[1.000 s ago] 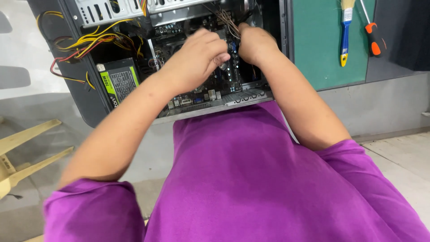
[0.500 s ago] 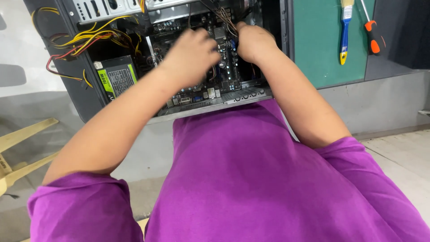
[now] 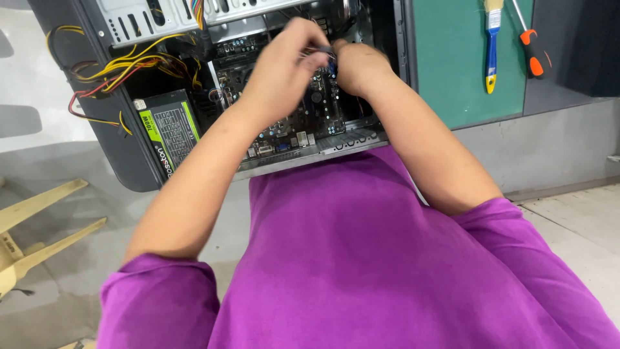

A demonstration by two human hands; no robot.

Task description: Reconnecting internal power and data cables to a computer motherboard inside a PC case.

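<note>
An open computer case (image 3: 123, 155) lies on its side in front of me, its dark motherboard (image 3: 303, 123) exposed. Both hands are inside it, over the board's upper part. My left hand (image 3: 281, 71) has its fingers pinched together on a small dark cable or connector (image 3: 323, 50). My right hand (image 3: 358, 64) is closed right beside it, touching the same spot. What exactly the fingers hold is mostly hidden. A power supply with a green label (image 3: 168, 132) sits at the case's left end, with yellow, red and black wires (image 3: 123, 68) running from it.
A green mat (image 3: 452, 58) lies to the right of the case, with a blue and yellow brush (image 3: 492, 45) and an orange-handled screwdriver (image 3: 531, 48) on it. Pale wooden legs (image 3: 39, 226) stick in at the left. My purple shirt (image 3: 374, 271) fills the lower view.
Both hands have moved slightly up the motherboard and drawn closer together, fingertips now meeting at one point. The view has shifted a little.
</note>
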